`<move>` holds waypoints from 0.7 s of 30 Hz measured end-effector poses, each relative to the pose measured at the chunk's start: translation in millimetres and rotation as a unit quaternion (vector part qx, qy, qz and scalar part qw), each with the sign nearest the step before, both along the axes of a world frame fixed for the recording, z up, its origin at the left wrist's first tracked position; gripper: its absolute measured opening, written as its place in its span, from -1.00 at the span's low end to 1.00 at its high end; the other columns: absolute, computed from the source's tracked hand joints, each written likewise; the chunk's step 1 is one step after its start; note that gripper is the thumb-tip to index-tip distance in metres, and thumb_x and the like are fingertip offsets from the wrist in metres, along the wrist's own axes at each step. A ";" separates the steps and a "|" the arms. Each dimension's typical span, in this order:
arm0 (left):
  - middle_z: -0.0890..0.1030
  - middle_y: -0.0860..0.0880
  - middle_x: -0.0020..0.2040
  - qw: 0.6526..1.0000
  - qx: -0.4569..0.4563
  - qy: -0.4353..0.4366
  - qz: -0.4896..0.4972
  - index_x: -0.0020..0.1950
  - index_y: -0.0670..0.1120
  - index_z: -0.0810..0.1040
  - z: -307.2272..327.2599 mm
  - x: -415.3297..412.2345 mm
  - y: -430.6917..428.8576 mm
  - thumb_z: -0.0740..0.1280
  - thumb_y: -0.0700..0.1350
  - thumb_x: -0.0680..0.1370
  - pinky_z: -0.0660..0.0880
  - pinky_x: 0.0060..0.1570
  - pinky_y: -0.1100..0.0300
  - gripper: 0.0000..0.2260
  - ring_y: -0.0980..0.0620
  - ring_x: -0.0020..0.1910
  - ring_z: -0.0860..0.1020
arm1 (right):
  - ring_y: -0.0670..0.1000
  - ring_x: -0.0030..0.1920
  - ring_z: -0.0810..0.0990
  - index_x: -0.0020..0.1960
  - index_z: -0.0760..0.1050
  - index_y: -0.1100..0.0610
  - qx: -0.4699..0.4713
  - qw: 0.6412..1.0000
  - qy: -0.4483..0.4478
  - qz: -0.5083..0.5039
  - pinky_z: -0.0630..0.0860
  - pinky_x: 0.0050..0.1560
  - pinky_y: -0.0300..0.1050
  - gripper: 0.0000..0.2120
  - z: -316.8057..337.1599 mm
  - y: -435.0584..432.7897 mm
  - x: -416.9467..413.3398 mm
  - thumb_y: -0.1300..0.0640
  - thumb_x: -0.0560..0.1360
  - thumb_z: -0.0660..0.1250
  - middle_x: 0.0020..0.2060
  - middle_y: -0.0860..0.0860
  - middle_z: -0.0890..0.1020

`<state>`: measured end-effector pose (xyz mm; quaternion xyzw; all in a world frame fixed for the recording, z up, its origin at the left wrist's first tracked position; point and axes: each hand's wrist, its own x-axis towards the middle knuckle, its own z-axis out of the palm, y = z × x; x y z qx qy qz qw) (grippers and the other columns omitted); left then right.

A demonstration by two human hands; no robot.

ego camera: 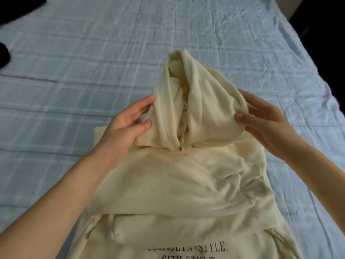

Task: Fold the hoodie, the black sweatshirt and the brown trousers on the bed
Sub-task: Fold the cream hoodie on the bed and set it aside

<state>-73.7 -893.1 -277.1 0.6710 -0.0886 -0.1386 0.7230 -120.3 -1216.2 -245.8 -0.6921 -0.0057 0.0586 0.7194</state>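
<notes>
A cream hoodie (pixel 168 184) lies on the bed in front of me, its sleeves folded across the chest and black lettering showing at the bottom edge. Its hood (pixel 196 101) bunches up at the far end, with the drawstrings hanging in the opening. My left hand (pixel 127 124) pinches the hood's left side between thumb and fingers. My right hand (pixel 261 118) grips the hood's right side, thumb on top of the fabric. A black garment (pixel 4 55) shows at the left edge; which one it is I cannot tell. The brown trousers are out of view.
The bed carries a light blue checked sheet (pixel 74 71), wrinkled, spreading far to the left and beyond the hoodie. More black cloth (pixel 20 6) lies at the top left corner. The bed's right edge (pixel 317 71) runs along a dark gap.
</notes>
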 end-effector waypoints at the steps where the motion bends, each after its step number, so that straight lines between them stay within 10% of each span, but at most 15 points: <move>1: 0.58 0.14 0.29 1.000 0.019 -0.002 -0.016 0.29 0.18 0.54 -1.5 -21.1 7.4 0.35 -0.30 0.48 0.43 0.10 0.32 -0.51 0.14 0.04 0.48 | 0.01 0.24 0.62 0.37 0.54 0.00 -0.023 1.000 0.014 -0.002 0.57 0.16 -0.18 -0.51 -2.4 -1.5 -21.7 0.26 0.46 0.41 0.26 0.09 0.64; 8: 0.59 -0.12 -0.14 0.966 0.236 0.035 -0.101 0.21 0.13 0.57 -28.9 -93.1 34.4 0.32 -0.20 0.34 0.38 -0.07 0.26 -0.53 0.02 -0.16 0.48 | -0.06 0.05 0.69 0.17 0.64 -0.07 -0.248 0.955 0.160 0.033 0.57 0.08 -0.23 -0.63 -33.2 8.0 -127.6 0.36 0.55 0.35 0.06 0.07 0.71; 11: 0.60 0.16 -0.05 0.978 0.204 0.014 0.040 0.05 0.17 0.57 -23.6 -55.2 15.7 0.32 -0.27 0.53 0.42 -0.01 0.34 -0.69 0.15 -0.04 0.53 | -0.11 -0.12 0.66 0.16 0.65 -0.10 -0.290 0.943 0.105 -0.126 0.54 -0.09 -0.35 -0.79 -23.8 20.5 -91.0 0.11 0.59 0.35 -0.08 0.06 0.72; 14: 0.54 -0.06 0.16 0.984 0.075 0.142 0.078 0.30 0.07 0.46 -19.8 -20.3 -28.9 0.22 -0.15 0.65 0.45 0.09 0.17 -0.75 -0.04 0.11 0.52 | -0.02 0.11 0.64 0.42 0.48 -0.04 -0.277 0.947 0.106 -0.123 0.54 0.19 -0.14 -0.63 -23.4 46.2 -33.3 0.06 0.62 0.30 0.18 0.08 0.66; 21: 0.69 0.02 0.07 0.972 -0.079 0.199 0.095 0.13 0.03 0.64 26.9 -57.1 -40.1 0.24 0.03 0.60 0.55 -0.10 0.18 -0.77 0.04 -0.02 0.64 | -0.10 -0.02 0.68 0.23 0.63 0.03 -0.154 0.970 0.091 -0.165 0.58 -0.14 -0.30 -0.51 -5.7 60.7 -58.3 0.43 0.44 0.26 0.03 -0.05 0.72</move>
